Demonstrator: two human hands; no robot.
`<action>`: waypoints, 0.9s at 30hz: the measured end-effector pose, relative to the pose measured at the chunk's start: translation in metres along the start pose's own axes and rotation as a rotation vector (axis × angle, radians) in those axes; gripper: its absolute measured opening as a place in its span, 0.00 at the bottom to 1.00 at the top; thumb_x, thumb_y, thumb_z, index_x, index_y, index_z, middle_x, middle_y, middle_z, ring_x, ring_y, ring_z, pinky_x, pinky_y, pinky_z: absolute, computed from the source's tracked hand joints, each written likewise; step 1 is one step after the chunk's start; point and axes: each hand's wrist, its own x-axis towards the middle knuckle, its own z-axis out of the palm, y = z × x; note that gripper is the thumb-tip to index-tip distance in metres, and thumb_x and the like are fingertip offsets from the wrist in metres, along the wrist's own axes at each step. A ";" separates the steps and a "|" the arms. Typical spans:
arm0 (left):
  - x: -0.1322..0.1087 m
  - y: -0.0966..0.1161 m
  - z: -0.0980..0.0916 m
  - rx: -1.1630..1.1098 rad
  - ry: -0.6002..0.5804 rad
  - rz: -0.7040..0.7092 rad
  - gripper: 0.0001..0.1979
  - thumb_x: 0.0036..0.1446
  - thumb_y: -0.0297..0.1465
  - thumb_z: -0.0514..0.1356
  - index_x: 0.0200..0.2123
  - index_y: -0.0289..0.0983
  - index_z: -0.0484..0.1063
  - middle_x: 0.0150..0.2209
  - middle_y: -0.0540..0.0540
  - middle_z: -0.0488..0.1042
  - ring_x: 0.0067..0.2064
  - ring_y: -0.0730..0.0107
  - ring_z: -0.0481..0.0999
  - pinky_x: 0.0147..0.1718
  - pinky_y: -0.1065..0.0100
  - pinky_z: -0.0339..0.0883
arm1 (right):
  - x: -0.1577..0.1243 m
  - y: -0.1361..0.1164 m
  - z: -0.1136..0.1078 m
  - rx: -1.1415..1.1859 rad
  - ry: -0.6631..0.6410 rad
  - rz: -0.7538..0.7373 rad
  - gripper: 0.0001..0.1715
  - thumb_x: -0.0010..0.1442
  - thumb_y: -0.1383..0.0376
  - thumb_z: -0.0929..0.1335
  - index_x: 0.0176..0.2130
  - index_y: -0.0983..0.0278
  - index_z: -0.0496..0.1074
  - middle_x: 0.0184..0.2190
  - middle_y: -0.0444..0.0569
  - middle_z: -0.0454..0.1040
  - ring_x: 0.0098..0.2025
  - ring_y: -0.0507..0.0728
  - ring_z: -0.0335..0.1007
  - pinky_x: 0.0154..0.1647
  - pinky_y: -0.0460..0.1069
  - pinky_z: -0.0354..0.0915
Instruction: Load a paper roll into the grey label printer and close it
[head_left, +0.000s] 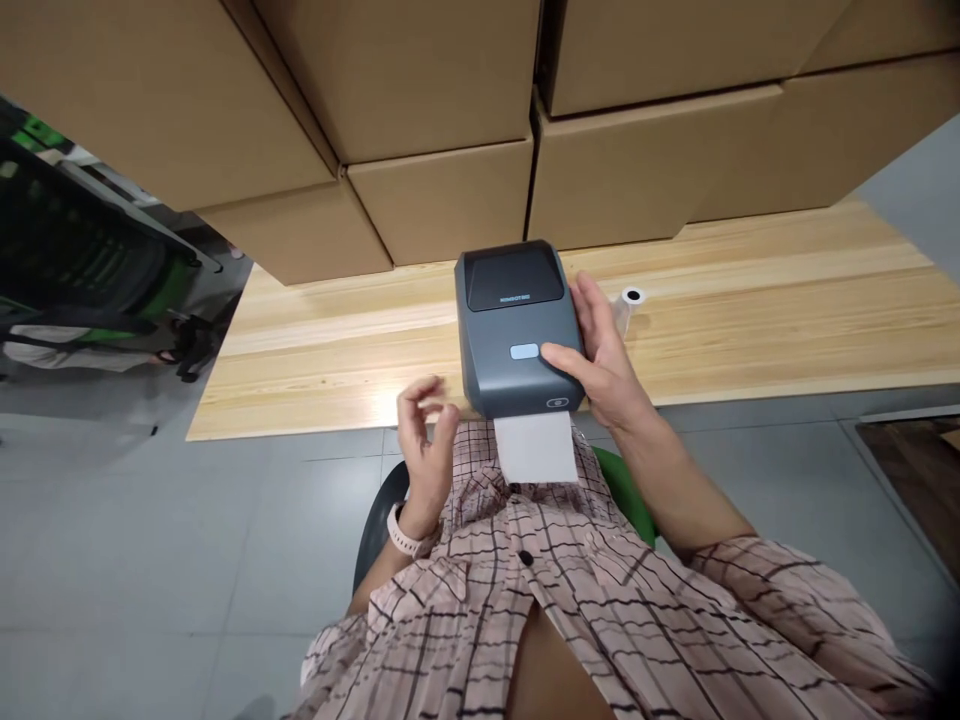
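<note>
A dark grey-blue label printer (517, 325) stands at the front edge of the wooden table, with a black panel on its lid and a light blue button on top. Blank white label paper (537, 449) hangs out of its front, over my lap. Against the printer's right side rests my right hand (607, 365), fingers along the side and thumb on top at the edge of the button. My left hand (427, 440) hovers left of the printer, fingers loosely curled and apart, holding nothing. A small white paper roll (628, 308) stands just beyond my right hand.
Stacked cardboard boxes (442, 200) line the back of the wooden table (765, 320), close behind the printer. A dark mesh chair (82, 230) is off to the left, with part of a person (60, 345) near it. Grey floor tiles lie below the table's front edge.
</note>
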 end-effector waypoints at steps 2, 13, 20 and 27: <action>0.020 0.011 0.008 0.040 0.011 0.100 0.28 0.66 0.47 0.64 0.66 0.49 0.66 0.70 0.42 0.67 0.73 0.52 0.66 0.68 0.51 0.64 | 0.007 0.001 0.002 0.034 -0.028 0.049 0.62 0.63 0.44 0.73 0.80 0.51 0.39 0.82 0.53 0.46 0.82 0.66 0.46 0.80 0.66 0.55; 0.087 0.013 0.049 -0.076 -0.470 -0.067 0.65 0.52 0.49 0.75 0.79 0.46 0.37 0.81 0.36 0.46 0.80 0.41 0.49 0.78 0.45 0.48 | 0.030 -0.049 -0.011 0.170 -0.197 0.459 0.81 0.47 0.53 0.83 0.80 0.51 0.37 0.76 0.55 0.61 0.74 0.70 0.64 0.76 0.67 0.62; 0.085 0.018 0.048 -0.119 -0.453 -0.074 0.64 0.52 0.47 0.76 0.80 0.48 0.39 0.82 0.40 0.43 0.82 0.45 0.46 0.79 0.48 0.46 | 0.028 -0.046 -0.007 0.120 -0.143 0.428 0.82 0.48 0.50 0.82 0.81 0.51 0.33 0.78 0.52 0.56 0.78 0.71 0.56 0.79 0.68 0.56; 0.034 -0.011 0.034 -0.192 -0.274 -0.056 0.40 0.71 0.53 0.55 0.79 0.53 0.45 0.83 0.52 0.40 0.83 0.55 0.41 0.80 0.54 0.41 | -0.014 -0.009 -0.009 0.160 0.062 0.242 0.50 0.68 0.34 0.63 0.78 0.47 0.51 0.81 0.40 0.47 0.84 0.61 0.37 0.84 0.63 0.39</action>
